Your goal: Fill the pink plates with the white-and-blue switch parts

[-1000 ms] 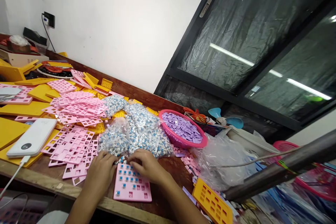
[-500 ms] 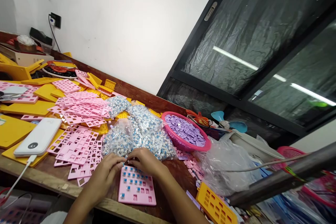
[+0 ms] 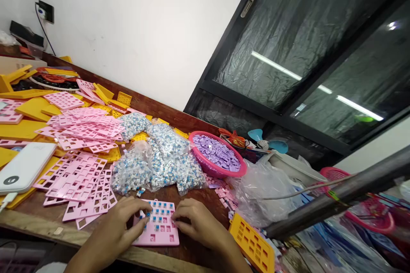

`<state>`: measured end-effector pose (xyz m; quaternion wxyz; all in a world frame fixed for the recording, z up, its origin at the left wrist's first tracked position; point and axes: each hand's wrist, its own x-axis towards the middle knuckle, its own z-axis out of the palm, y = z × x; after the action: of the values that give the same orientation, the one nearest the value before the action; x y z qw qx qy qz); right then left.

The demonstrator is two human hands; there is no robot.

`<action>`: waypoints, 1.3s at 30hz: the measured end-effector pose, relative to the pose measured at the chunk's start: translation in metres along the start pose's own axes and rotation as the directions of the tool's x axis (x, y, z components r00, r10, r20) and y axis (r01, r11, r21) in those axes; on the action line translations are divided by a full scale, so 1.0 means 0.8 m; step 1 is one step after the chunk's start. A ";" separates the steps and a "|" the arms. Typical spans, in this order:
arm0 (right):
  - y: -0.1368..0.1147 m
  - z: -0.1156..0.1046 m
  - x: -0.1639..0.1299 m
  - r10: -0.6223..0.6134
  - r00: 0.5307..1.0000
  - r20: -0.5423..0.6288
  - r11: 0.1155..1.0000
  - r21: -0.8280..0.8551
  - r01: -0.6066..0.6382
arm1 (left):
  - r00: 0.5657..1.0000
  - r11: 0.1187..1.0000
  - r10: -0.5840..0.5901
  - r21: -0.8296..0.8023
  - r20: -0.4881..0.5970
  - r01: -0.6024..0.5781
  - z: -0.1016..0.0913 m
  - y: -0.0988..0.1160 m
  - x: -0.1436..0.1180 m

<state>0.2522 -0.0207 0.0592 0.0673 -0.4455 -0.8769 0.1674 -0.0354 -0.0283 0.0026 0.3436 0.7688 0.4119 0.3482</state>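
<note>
A pink keypad plate (image 3: 160,239) lies on the wooden table in front of me, with blue key switches (image 3: 164,205) in its upper rows and left side. Several square holes lower right hold no switch. My left hand (image 3: 123,224) grips the plate's left side, thumb and forefinger curled over the left-hand switches and hiding some of them. On the opposite side my right hand (image 3: 198,223) has bent fingers against the plate's right edge. Whether a loose switch is under either hand's fingertips I cannot make out. Clear bags of blue-and-white switches (image 3: 160,158) lie just beyond the plate.
Stacked pink plates (image 3: 80,179), yellow panels (image 3: 22,130) and a white power bank (image 3: 27,166) fill the left. A pink basket (image 3: 194,140) of purple pieces stands behind. At right are a yellow plate (image 3: 253,243), plastic bags (image 3: 265,196) and a slanting dark pole (image 3: 320,198).
My hands have parted from the plate's top edge to its two sides. The view has turned slightly, so the surroundings sit further left.
</note>
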 end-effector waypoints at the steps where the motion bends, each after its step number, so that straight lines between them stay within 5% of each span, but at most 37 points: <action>1: 0.003 0.008 -0.002 0.015 0.999 -0.035 0.999 0.043 -0.014 | 1.000 0.999 0.019 0.034 0.004 -0.019 0.002 0.002 -0.001; 7: 0.020 0.035 -0.002 0.081 0.972 -0.221 0.957 0.290 -0.014 | 0.992 0.966 0.119 0.226 0.031 -0.123 0.014 0.016 -0.004; 17: 0.028 0.030 -0.008 0.056 0.973 -0.222 0.976 0.215 -0.007 | 0.948 0.871 0.307 0.376 0.086 -0.316 0.048 0.013 0.001; 27: 0.027 0.042 -0.003 0.091 0.960 -0.264 0.947 0.320 -0.002 | 0.989 0.900 0.148 0.417 -0.016 -0.127 0.075 0.010 0.009; 33: 0.025 0.038 -0.001 0.168 0.935 -0.312 0.915 0.402 -0.031 | 0.960 0.814 0.279 0.532 -0.010 -0.231 0.079 -0.001 -0.003; 39: 0.025 0.032 -0.003 0.085 0.961 -0.263 0.952 0.305 -0.001 | 0.939 0.768 0.340 0.562 0.047 -0.306 0.074 -0.003 -0.005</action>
<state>0.2622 -0.0180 0.0281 0.2511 -0.4680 -0.8133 0.2376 0.0106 -0.0449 -0.0314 0.0255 0.8843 0.3672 0.2873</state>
